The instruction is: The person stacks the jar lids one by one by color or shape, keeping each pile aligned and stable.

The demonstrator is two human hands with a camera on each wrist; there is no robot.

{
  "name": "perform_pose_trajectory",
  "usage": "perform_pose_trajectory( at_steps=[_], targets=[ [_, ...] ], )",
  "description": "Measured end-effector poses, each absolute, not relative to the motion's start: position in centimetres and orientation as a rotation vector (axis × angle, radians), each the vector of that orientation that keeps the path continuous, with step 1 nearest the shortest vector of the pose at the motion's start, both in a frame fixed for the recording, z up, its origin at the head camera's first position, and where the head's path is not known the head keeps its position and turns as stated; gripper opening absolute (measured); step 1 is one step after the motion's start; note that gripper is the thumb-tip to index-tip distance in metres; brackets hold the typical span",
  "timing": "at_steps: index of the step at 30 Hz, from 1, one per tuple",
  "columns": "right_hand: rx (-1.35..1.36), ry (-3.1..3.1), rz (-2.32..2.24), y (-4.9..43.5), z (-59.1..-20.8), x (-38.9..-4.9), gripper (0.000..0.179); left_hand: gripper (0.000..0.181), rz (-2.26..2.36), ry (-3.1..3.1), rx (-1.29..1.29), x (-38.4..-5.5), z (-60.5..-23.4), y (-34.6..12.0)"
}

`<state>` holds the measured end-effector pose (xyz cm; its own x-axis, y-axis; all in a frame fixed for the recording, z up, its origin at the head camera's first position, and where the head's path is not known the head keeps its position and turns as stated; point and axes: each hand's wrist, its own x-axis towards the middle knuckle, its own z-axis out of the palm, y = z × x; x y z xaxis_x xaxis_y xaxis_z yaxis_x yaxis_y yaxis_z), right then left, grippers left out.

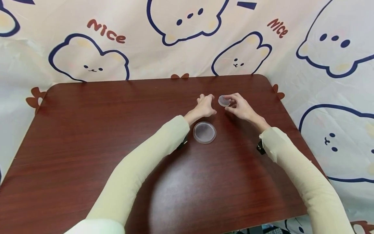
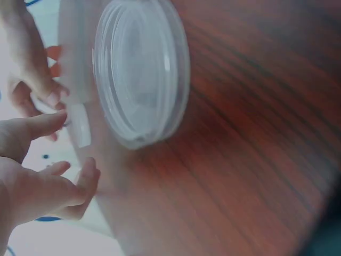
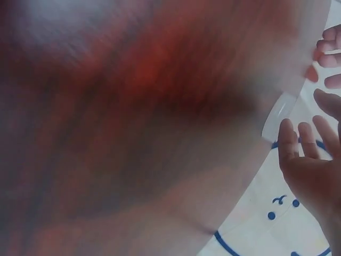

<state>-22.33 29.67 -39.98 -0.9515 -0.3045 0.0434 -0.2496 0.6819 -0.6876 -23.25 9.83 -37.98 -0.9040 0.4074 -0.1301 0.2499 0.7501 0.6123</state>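
Note:
A small round clear plastic piece (image 1: 223, 101) sits toward the back right of the table, seen nearly edge-on in the left wrist view as a pale rim (image 2: 81, 127). My right hand (image 1: 240, 107) is at its right side, index finger overlapping its far edge and thumb by the near edge. In the right wrist view this hand's fingers (image 3: 287, 136) are fairly straight, fingertips right at the rim. My left hand (image 1: 205, 106) is just left of the piece, fingers spread and holding nothing. A larger round clear plastic dish (image 1: 204, 133) lies on the table below my left hand.
The reddish-brown wooden table (image 1: 96, 139) has rounded far corners. A cream cloth (image 1: 140, 58) printed with cartoon faces hangs behind it and along the sides. Dark objects (image 1: 257, 229) show beneath the table's front right edge.

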Motion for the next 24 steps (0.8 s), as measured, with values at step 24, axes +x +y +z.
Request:
perform_pose_trajectory(
  at_steps=[24],
  targets=[
    [-0.362,2.655,-1.103,30.5,-40.9,-27.2,0.06,0.055,0.858,2.74,0.506,-27.9,-40.9,14.6]
  ],
)
